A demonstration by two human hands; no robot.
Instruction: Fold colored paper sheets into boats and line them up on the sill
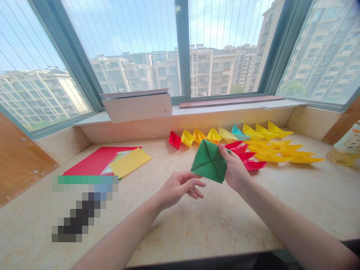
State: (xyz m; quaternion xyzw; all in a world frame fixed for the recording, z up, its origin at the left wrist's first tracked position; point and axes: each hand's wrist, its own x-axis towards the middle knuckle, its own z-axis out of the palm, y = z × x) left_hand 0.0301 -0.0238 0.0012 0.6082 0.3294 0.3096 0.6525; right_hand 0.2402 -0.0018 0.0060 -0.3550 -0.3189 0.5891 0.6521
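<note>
Clamped at its corner by the right hand (236, 168), the folded green paper (209, 161) hangs above the stone sill (225, 221), seemingly leaving the open left hand (182, 189) free to steady its lower edge.

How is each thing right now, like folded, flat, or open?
Green paper: folded and creased, held up
Right hand: gripping the green paper
Left hand: open, fingers loosely bent
Red sheet: flat
Yellow sheet: flat, on top of other paper
Paper boats: folded
White box: lid looks slightly raised
Bottle: upright
</note>
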